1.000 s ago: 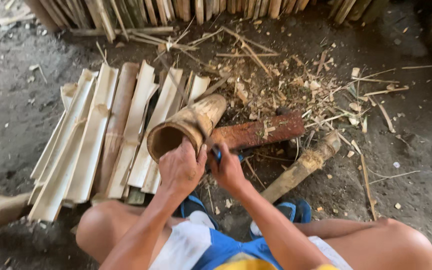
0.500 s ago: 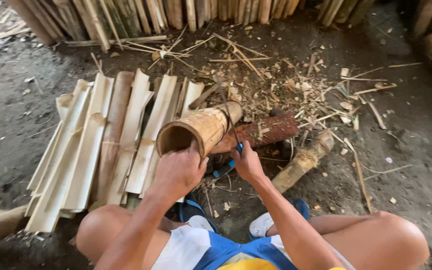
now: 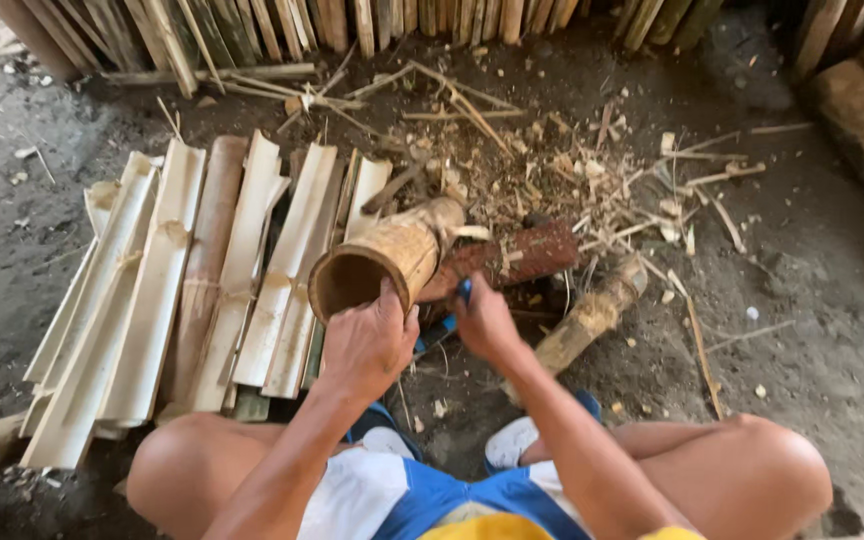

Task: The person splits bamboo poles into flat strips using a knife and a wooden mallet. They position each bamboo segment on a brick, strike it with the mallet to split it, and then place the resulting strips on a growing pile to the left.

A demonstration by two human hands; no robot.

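A short hollow bamboo tube [image 3: 392,255] lies tilted across a reddish-brown log [image 3: 522,253], its open end facing me. My left hand [image 3: 370,340] grips the tube's near rim from below. My right hand [image 3: 485,322] sits just right of it, closed around a blue-handled tool [image 3: 465,291] whose blade is hidden behind the tube. My bare knees and a blue and white shirt fill the bottom of the view.
Several split bamboo slats [image 3: 192,290] lie side by side on the dirt to the left. A second round bamboo piece [image 3: 592,315] rests at the right of the log. Chips and splinters [image 3: 602,185] litter the ground behind. Upright bamboo poles [image 3: 352,20] line the back.
The view has shifted slightly. My left hand slid along the tube's rim, and my right hand stayed at the tool beside the log.
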